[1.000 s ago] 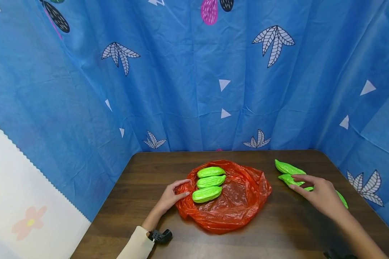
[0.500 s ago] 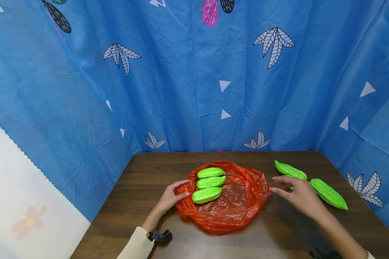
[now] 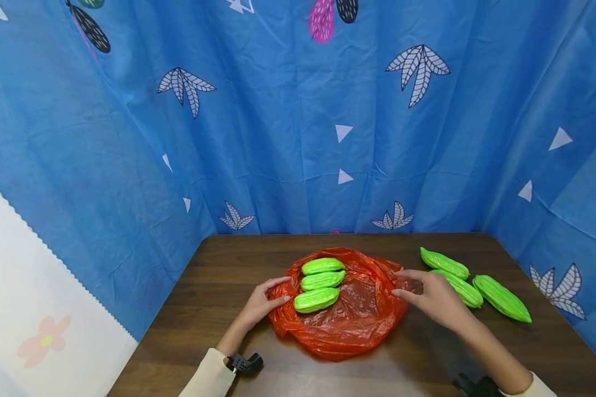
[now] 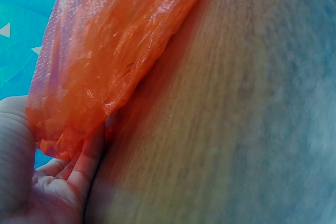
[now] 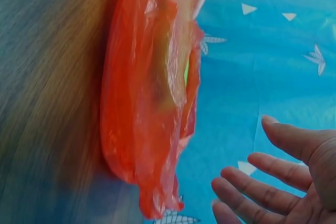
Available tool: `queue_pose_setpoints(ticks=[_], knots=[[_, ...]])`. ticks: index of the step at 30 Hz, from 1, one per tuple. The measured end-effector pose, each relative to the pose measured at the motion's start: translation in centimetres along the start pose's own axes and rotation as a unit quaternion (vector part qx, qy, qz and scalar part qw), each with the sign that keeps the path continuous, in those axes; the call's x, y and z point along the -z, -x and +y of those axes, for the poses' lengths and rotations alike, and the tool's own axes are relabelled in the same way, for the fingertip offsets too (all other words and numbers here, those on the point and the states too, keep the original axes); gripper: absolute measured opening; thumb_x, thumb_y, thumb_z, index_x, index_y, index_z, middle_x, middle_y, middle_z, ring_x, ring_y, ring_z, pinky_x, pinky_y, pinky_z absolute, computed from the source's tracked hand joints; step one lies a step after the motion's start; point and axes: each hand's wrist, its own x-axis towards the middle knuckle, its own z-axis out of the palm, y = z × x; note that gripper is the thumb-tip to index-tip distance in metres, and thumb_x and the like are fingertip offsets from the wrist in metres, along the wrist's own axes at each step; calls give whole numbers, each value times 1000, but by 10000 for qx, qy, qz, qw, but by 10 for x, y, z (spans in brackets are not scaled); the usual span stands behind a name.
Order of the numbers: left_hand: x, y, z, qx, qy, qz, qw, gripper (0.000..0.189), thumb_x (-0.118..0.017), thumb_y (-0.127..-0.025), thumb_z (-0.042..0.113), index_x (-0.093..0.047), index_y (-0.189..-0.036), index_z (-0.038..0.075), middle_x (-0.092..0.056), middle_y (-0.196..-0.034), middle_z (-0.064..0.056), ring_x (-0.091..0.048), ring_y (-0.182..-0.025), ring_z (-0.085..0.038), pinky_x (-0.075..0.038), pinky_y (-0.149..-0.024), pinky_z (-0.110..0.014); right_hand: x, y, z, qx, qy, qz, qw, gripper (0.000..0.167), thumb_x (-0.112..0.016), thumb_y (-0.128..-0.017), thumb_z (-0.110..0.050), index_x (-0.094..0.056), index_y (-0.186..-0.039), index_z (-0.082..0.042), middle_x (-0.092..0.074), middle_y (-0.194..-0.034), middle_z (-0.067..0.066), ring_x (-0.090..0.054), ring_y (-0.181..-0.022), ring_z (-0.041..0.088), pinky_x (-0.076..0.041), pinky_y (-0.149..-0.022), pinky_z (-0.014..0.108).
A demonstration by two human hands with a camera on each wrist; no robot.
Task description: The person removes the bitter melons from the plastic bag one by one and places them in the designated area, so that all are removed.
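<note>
A crumpled red plastic bag (image 3: 357, 298) lies spread on the table with its mouth facing up. Three glossy green gourds (image 3: 316, 299), looking like toy bitter melons, lie side by side in its left part. My left hand (image 3: 260, 300) holds the bag's left rim, thumb on one side and fingers on the other; the left wrist view shows the red film (image 4: 100, 61) between them. Over the bag's right rim is my right hand (image 3: 434, 298), thumb and fingers spread. In the right wrist view the right hand (image 5: 278, 177) is apart from the bag and holds nothing.
Three more green gourds (image 3: 501, 298) lie on the brown wooden table (image 3: 238, 253) to the right, behind and beside my right hand. A blue patterned curtain (image 3: 298, 138) hangs along the table's far and side edges. White cloth (image 3: 44, 298) hangs at the left.
My right hand has moved left from the loose gourds to the bag's right rim, uncovering the middle gourd. The left hand stays at the left rim, and the gourds have not moved.
</note>
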Motion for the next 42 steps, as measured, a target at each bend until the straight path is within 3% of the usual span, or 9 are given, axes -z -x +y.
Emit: queue_pose_setpoints(ticks=[6,13,20,27,33,42], knots=[[-2,2,1,-30,56,-32,10000,49,-75,-93,22,-62,-140,17,-57,-141,-11,-52,-131,-34,-52,-99,-33,-12,-5,-10,112,12,-189,9998,40,-82,-86,-28,-74,-120,-8,-74,-92,0,-64,-75,11,-50,-56,25],[-1,2,0,-91,138,-26,9999,49,-75,-93,17,-62,-140,13,-57,-142,-14,-52,-131,-36,-52,-98,-32,-29,-13,-17,421,133,-383,9983,43,-82,-86,-33,-74,-120,-8,-75,-108,5,-69,-86,20,-55,-66,29],[1,3,0,-95,146,-40,9998,51,-76,-92,17,-62,-140,12,-57,-142,-13,-51,-132,-35,-50,-100,-30,-47,-22,-21,601,304,-496,9965,41,-83,-85,-31,-75,-120,-11,-75,-102,-2,-67,-85,19,-54,-72,37],[1,2,0,15,115,-19,9999,50,-76,-92,20,-62,-140,18,-57,-142,-9,-50,-133,-32,-49,-99,-24,-58,-30,-28,803,184,-732,9939,40,-81,-88,-32,-74,-121,-10,-74,-113,5,-69,-92,24,-58,-77,41],[0,0,1,-86,14,-26,10000,49,-76,-93,22,-63,-140,17,-58,-142,-11,-52,-132,-34,-51,-100,-33,-66,-36,-32,932,65,-765,9927,41,-80,-88,-31,-74,-123,-9,-74,-117,6,-69,-106,29,-57,-86,50],[0,-1,-1,-214,-34,-23,9998,49,-75,-93,22,-62,-140,15,-58,-141,-12,-52,-131,-34,-50,-101,-36,-75,-47,-39,1190,28,-832,9894,42,-81,-88,-28,-73,-123,-6,-74,-118,5,-68,-111,26,-56,-91,48]])
